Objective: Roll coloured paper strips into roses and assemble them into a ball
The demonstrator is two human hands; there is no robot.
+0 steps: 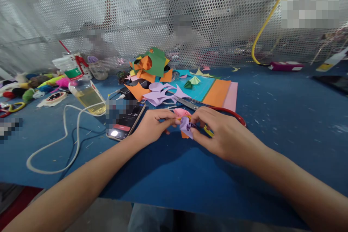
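Observation:
Both hands meet over the blue table around a small bundle of coloured paper. My left hand [156, 125] is closed, its thumb and fingertips pinching the bundle's left side. My right hand [221, 134] is closed on the crumpled purple paper [186, 127], thumb below and fingers above. Behind it shows a pink paper piece [182, 112], and a bit of orange paper [185, 135] peeks out underneath. How the pieces are joined is hidden by my fingers. Just beyond my right hand lie scissors [235, 115] with red and yellow handles, partly covered by it.
A phone [127, 121] with a white cable [65, 139] lies left of my hands. Behind are purple paper scraps [163, 94], orange sheets [217, 92] and a green scrap [157, 61]. A tilted bottle [88, 96] stands left. Perforated metal [152, 3] backs the table.

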